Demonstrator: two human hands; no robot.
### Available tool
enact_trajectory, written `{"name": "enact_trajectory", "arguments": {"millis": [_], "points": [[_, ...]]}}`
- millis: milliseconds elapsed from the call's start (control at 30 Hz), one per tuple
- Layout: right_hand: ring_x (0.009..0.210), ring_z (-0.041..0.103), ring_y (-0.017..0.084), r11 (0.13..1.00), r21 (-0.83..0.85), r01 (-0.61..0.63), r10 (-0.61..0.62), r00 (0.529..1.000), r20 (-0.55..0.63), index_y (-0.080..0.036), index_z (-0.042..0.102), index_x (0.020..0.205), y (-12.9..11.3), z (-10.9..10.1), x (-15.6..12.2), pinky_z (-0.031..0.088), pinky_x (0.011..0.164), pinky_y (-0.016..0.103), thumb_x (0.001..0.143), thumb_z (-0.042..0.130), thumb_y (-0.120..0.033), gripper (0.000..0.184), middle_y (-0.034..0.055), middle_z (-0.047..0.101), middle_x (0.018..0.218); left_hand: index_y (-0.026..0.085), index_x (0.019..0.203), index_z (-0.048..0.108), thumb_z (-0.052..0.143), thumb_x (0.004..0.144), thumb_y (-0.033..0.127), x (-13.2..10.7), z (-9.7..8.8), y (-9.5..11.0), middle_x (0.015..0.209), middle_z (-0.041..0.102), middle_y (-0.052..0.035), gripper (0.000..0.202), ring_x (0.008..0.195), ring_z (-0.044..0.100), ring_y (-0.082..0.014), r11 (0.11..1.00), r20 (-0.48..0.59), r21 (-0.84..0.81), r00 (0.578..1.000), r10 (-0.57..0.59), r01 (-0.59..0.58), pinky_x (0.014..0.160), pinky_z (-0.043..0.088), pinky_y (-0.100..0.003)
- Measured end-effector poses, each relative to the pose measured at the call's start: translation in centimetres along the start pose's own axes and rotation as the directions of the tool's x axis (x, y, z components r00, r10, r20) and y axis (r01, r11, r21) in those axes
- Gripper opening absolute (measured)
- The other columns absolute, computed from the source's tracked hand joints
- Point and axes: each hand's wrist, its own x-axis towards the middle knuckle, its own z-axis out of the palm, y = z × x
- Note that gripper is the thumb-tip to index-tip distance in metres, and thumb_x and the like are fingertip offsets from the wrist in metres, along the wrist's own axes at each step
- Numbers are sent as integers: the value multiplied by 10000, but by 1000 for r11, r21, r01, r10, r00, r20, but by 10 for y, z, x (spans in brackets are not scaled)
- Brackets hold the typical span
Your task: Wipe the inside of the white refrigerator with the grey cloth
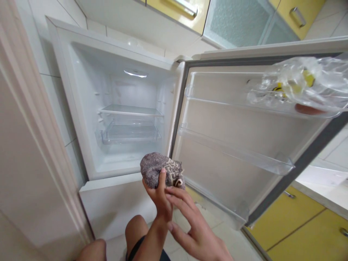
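My left hand (160, 194) grips a bunched grey-brown cloth (154, 167), thumb laid over its front. The cloth has a speckled plain part on the left and a patterned, folded part on the right. My right hand (191, 223) is just below and to the right, fingers stretched out and apart. Its fingertips reach the lower edge of the cloth beside my left wrist; whether they touch it I cannot tell. Behind the cloth stands an open fridge (133, 85), with a glass shelf (132, 110) and a clear drawer or tray (130, 135) inside.
The fridge door (231, 123) is swung wide to the right, with clear door shelves (236, 154). A crumpled plastic bag (299, 81) with yellow and reddish-brown things sits on the upper one. Yellow cabinets (296, 221) and a counter (323, 199) are at right; a door frame (40, 119) is at left.
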Motion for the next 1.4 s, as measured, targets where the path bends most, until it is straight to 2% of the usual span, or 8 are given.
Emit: {"name": "enact_trajectory", "arguments": {"millis": [167, 367, 600, 833, 1000, 1100, 1267, 1400], "points": [[1587, 300, 252, 991, -107, -79, 73, 996, -60, -332, 208, 1656, 17, 13, 7, 363, 1270, 469, 967, 604, -206, 804, 89, 314, 1716, 233, 1260, 646, 926, 640, 373, 5, -13, 14, 1236, 730, -79, 695, 1009, 733, -227, 998, -1, -54, 999, -33, 33, 881, 608, -360], [1627, 126, 291, 981, -115, -155, 147, 986, -73, -306, 28, 1688, 23, 26, 8, 291, 1290, 563, 910, 524, -112, 943, 73, 105, 1767, 246, 1370, 580, 829, 696, 554, -6, -33, 17, 1234, 744, -110, 782, 1127, 727, -320, 994, 376, -33, 923, -82, 102, 993, 596, -471], [1390, 559, 333, 912, 193, -361, 405, 866, -295, -177, 457, 1520, 14, 19, 27, 439, 1204, 517, 837, 713, -339, 747, 159, 569, 1505, 207, 1324, 663, 623, 894, 636, -19, -47, 19, 1342, 691, -133, 609, 1322, 608, -341, 984, 686, 176, 716, -130, 10, 1138, 496, -477], [1304, 616, 331, 736, 533, -417, 662, 607, -440, -180, 459, 1518, 29, 8, 24, 502, 1126, 489, 658, 889, -537, 1026, 138, 633, 1444, 215, 1271, 737, 440, 930, 763, -18, -47, 18, 1361, 689, -159, 710, 1393, 558, -336, 938, 769, 338, 598, -226, -81, 1187, 459, -501], [1191, 672, 322, 766, 566, -304, 627, 543, -558, -193, 712, 1208, 43, -15, 16, 522, 1087, 475, 682, 855, -492, 622, 86, 753, 1225, 249, 1345, 723, 418, 943, 761, -19, -51, 15, 1376, 701, -149, 719, 1439, 529, -345, 934, 815, 349, 517, -261, -79, 1245, 380, -563], [893, 720, 248, 709, 670, -220, 690, 413, -595, -185, 739, 973, 48, -35, 8, 603, 852, 374, 644, 859, -424, 424, 37, 783, 932, 256, 1348, 721, 514, 921, 731, -22, -56, 17, 1349, 719, -153, 672, 1347, 613, -369, 949, 852, 304, 467, -235, -78, 1212, 422, -596], [687, 710, 197, 592, 805, 22, 804, 56, -593, -191, 699, 869, 47, -76, -10, 602, 597, 297, 527, 874, -364, 421, 0, 753, 781, 241, 1149, 820, 596, 913, 647, -14, -60, 14, 1208, 777, -160, 520, 1156, 720, -350, 940, 818, 226, 573, -41, -255, 1066, 568, -531], [696, 712, 141, 684, 713, 153, 729, -111, -675, -197, 692, 903, 50, -100, -29, 613, 596, 236, 532, 859, -314, 424, -22, 765, 842, 220, 1183, 792, 617, 882, 679, 1, -50, -9, 1233, 770, -162, 576, 1183, 712, -345, 887, 759, 357, 644, -93, -293, 1063, 559, -531]]}}
